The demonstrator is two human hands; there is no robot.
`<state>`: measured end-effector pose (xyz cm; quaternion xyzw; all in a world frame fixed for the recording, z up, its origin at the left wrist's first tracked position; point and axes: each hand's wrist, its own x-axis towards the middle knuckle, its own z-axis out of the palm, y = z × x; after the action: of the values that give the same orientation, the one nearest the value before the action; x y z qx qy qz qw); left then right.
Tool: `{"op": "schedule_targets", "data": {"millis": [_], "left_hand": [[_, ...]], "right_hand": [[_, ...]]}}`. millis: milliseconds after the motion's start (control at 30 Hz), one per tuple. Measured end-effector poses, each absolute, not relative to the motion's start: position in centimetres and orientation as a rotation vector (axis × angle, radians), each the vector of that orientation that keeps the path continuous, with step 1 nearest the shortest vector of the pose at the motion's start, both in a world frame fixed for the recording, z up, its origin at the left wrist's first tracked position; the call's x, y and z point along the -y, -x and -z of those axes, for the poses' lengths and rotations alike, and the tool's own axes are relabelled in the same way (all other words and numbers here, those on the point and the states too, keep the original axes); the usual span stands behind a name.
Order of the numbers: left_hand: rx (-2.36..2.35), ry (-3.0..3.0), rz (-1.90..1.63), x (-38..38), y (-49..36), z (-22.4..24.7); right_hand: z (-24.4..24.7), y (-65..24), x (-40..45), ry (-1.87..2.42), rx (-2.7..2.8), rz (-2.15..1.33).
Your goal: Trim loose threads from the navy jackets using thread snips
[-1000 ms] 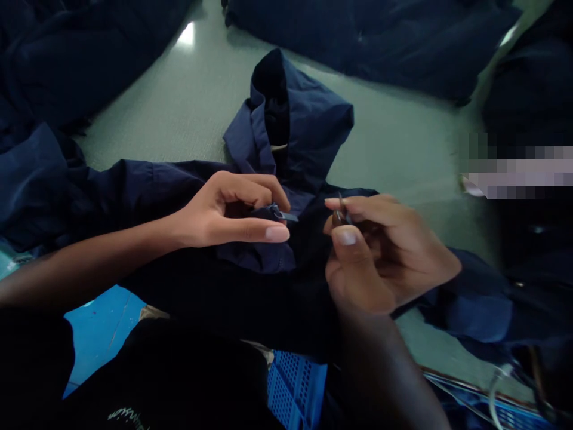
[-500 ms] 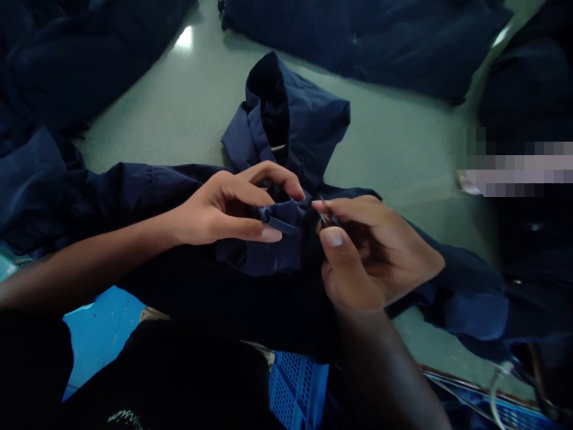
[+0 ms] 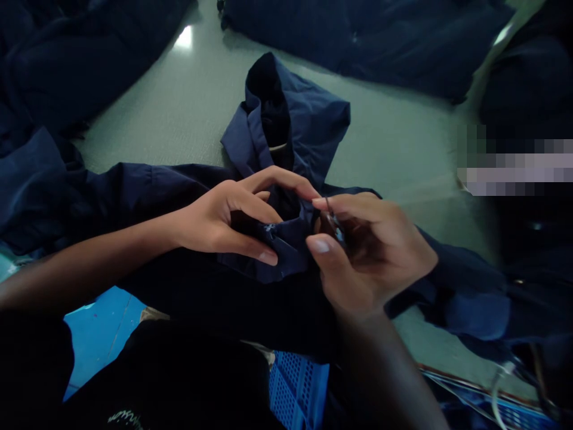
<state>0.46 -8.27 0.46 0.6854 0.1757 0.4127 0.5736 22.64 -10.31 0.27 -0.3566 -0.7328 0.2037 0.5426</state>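
Observation:
A navy garment [image 3: 316, 128] lies across the table in front of me, its upper part folded up into a hood-like shape. My left hand [image 3: 224, 215] pinches a folded edge of this garment between thumb and fingers, with some pale thread showing at the seam. Just right of it, my right hand [image 3: 371, 251] is closed around small dark metal thread snips [image 3: 335, 226], mostly hidden by the fingers. Its index fingertip meets my left index fingertip at the cloth.
More dark navy garments [image 3: 358, 42] lie along the far side and the left of the pale table [image 3: 394, 137]. Below the table edge stands a blue plastic crate [image 3: 298, 388]. At the right, a blurred-out patch covers part of what seems another person.
My left fingers have shifted right and opened the cloth edge wider, with the thumb lower. My right thumb has moved slightly left and the snips have turned in the hand.

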Motion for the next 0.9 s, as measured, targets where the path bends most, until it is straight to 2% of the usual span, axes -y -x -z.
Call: {"op": "schedule_targets", "data": {"millis": [267, 500, 900], "left_hand": [[-0.478, -1.645, -0.951, 8.37, -0.43, -0.20], [-0.396, -1.458, -0.902, 8.53, -0.16, -0.56], [-0.397, -1.412, -0.952, 8.21, -0.37, -0.78]], "right_hand": [[-0.44, -22.40, 10.43, 0.820, 1.822, -0.475], [-0.32, -22.75, 10.60, 0.888, 1.759, -0.659], [-0.34, -22.34, 10.55, 0.849, 1.699, -0.637]]}}
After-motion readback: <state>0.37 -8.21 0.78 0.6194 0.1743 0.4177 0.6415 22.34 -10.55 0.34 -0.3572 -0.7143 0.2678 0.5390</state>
